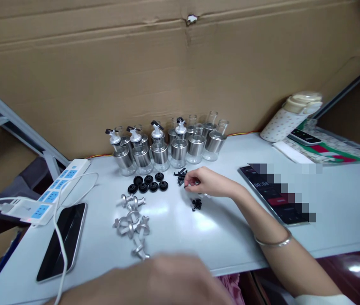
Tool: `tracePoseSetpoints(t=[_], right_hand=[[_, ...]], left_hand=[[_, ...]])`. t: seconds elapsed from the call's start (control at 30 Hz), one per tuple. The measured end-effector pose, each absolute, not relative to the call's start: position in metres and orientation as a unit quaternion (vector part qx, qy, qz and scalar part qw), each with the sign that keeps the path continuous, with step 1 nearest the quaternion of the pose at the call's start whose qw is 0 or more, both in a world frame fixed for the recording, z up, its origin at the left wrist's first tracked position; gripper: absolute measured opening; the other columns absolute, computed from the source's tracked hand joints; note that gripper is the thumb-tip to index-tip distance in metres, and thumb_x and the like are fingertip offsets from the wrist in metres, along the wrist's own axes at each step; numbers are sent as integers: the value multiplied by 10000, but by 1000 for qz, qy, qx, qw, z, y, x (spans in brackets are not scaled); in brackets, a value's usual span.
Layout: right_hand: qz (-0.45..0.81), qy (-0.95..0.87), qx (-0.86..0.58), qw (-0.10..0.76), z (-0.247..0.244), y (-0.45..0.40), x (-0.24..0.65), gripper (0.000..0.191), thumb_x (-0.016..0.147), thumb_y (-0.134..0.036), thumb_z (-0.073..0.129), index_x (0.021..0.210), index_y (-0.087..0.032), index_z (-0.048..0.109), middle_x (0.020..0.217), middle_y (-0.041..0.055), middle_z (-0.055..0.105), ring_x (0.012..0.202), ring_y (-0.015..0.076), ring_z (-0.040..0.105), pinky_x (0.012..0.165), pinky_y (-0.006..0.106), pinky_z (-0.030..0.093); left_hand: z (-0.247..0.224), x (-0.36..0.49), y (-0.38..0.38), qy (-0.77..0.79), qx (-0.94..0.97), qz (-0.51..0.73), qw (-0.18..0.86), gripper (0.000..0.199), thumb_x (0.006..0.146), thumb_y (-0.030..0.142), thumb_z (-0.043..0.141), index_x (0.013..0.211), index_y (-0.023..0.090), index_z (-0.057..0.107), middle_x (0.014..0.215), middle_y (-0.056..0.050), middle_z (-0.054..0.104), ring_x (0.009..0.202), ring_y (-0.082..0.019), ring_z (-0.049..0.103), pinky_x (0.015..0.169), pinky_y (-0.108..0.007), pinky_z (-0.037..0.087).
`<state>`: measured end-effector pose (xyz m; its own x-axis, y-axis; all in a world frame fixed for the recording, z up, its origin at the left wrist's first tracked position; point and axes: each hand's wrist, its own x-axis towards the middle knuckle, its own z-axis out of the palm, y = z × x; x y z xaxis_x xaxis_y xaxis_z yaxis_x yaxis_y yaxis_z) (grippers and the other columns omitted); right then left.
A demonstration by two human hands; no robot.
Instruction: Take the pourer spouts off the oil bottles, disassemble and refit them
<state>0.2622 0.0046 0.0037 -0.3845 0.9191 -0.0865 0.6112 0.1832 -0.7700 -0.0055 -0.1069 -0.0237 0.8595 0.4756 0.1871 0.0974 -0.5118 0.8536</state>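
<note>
My right hand is closed in a pinch beside a small pile of black levers; what its fingers hold is too small to name. Just below it lie tiny black pieces. My left hand is a blur at the bottom edge, its fingers smeared by motion. Several black round stoppers sit left of the right hand, with silver-grey spout parts scattered nearer the front. Behind stand glass bottles with steel bands; some in the front row carry silver spouts with black levers.
A white power strip with cables and a dark phone lie at the left. On the right are another phone, partly pixelated, and a tilted dotted flask. Cardboard walls off the back of the table.
</note>
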Motion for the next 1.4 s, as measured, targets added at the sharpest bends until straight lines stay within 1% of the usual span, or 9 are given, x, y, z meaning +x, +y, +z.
tracePoseSetpoints(t=[0.07, 0.13, 0.2, 0.37, 0.5, 0.7, 0.9, 1.13, 1.4], right_hand=[[450, -705, -472, 277, 7, 0, 253, 82, 736, -235, 612, 761, -157, 607, 558, -41, 543, 481, 76, 454, 478, 206, 362], [509, -654, -442, 342, 10, -5, 241, 151, 761, -305, 611, 803, -164, 578, 549, -53, 532, 461, 71, 454, 462, 201, 362], [530, -616, -430, 393, 12, -11, 230, 190, 755, -339, 633, 811, -172, 561, 541, -61, 521, 454, 72, 467, 453, 199, 358], [497, -596, -412, 477, 4, -21, 207, 183, 755, -330, 658, 789, -179, 560, 549, -69, 482, 500, 77, 491, 486, 203, 376], [454, -622, -390, 505, -6, -27, 195, 96, 777, -249, 639, 799, -180, 575, 566, -70, 472, 497, 63, 442, 502, 202, 395], [396, -607, -324, 608, 4, -25, 208, 37, 817, -185, 640, 845, -202, 624, 980, 49, 679, 929, 150, 647, 779, 291, 524], [472, -636, -377, 481, 11, -11, 242, 113, 704, -251, 767, 777, -175, 727, 775, 36, 713, 698, 134, 653, 649, 274, 541], [455, -650, -363, 489, 5, -6, 243, 49, 689, -214, 777, 736, -209, 763, 795, 31, 709, 732, 126, 642, 678, 268, 529], [486, -599, -369, 519, 3, -9, 240, 138, 626, -242, 826, 700, -181, 727, 776, 36, 716, 737, 146, 671, 700, 299, 569]], left_hand=[[-10, 16, -74, 242, 811, 256, 467, 157, 961, 281, 424, 1064, 309, 540, 1079, -58, 617, 1023, -206, 612, 862, -391, 548], [-4, 34, -52, 374, 697, 372, 486, 56, 916, 284, 523, 952, 249, 499, 970, -53, 601, 930, -191, 619, 822, -365, 549], [-6, 44, -41, 369, 641, 419, 526, 209, 858, 302, 613, 969, 249, 444, 1007, -41, 572, 905, -167, 629, 778, -319, 555], [-16, 50, -40, 332, 542, 379, 673, 447, 758, 304, 735, 1051, 263, 399, 1156, -40, 551, 951, -149, 631, 830, -308, 552], [-14, 50, -38, 333, 461, 382, 728, 486, 694, 292, 795, 985, 236, 411, 994, 4, 627, 852, -116, 647, 791, -259, 539], [-7, 44, -30, 363, 464, 415, 694, 491, 653, 296, 822, 993, 215, 478, 902, 9, 654, 716, -106, 655, 712, -238, 519], [-4, 41, -29, 399, 486, 420, 655, 376, 621, 404, 826, 748, 147, 583, 864, -10, 652, 711, -115, 656, 722, -232, 502], [-9, 43, -27, 387, 485, 427, 658, 372, 631, 417, 822, 760, 149, 598, 827, 8, 652, 685, -116, 674, 706, -230, 510], [-12, 42, -25, 353, 487, 441, 666, 339, 661, 390, 812, 760, 151, 592, 843, 13, 654, 707, -127, 697, 717, -235, 526]])
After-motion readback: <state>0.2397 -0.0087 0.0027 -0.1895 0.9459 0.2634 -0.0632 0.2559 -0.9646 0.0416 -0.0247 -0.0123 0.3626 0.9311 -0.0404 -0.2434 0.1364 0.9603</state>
